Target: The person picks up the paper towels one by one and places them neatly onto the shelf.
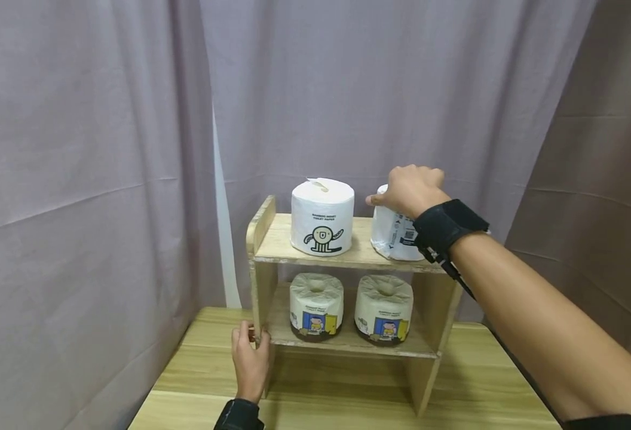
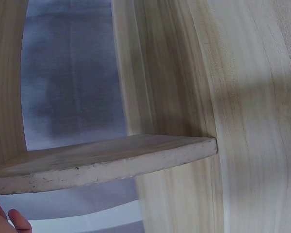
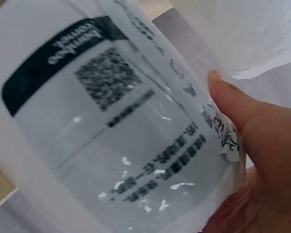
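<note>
My right hand [image 1: 413, 190] grips a wrapped toilet roll [image 1: 396, 233] from above, at the right of the wooden shelf's top board [image 1: 361, 254]. In the right wrist view this toilet roll [image 3: 126, 121] shows its printed back with a QR code, and the thumb lies along its side. Low on the shelf's left side panel [image 1: 259, 286], my left hand [image 1: 251, 364] holds the panel's front edge between thumb and fingers. Only fingertips [image 2: 19, 221] of that hand show in the left wrist view, beside the panel. Another white toilet roll [image 1: 322, 218] stands upright at the top board's left.
On the middle board stand two more wrapped toilet rolls, a left one [image 1: 316, 306] and a right one [image 1: 383, 309], with colourful cartoon prints. The shelf rests on a wooden table [image 1: 197, 370]. Grey curtains [image 1: 106, 149] hang close behind and at the left.
</note>
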Demonstrator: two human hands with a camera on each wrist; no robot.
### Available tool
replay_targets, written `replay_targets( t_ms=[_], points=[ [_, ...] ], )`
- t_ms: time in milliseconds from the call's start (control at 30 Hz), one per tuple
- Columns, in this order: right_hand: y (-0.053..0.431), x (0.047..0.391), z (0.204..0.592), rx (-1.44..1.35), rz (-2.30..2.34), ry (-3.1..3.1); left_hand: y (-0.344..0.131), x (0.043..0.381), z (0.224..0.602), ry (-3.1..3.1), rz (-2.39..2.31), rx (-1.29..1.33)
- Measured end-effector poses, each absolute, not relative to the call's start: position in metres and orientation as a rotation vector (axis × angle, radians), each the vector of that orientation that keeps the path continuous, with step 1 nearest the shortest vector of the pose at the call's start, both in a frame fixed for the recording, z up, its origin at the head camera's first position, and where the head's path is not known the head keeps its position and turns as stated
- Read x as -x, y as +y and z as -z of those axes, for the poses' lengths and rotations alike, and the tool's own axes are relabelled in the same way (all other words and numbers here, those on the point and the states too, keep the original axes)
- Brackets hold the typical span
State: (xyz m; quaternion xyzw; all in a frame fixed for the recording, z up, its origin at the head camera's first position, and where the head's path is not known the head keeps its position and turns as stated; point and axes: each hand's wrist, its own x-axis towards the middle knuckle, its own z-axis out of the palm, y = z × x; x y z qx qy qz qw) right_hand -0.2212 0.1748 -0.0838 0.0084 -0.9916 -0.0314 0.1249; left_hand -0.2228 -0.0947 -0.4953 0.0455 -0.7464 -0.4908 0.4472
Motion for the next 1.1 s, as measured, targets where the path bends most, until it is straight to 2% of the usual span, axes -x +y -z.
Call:
replay_targets(
  t_ms=[700,1100],
  points=[
    [0.197,0.229,0.095,-0.119,-0.057,-2.855,-0.083,0.228,0.497,-1.866,1.211,-0.1],
    [0.198,0.222,0.086,-0.164,-0.092,-2.827,-0.087,0.235,0.499,-1.853,1.175,-0.119]
  ],
)
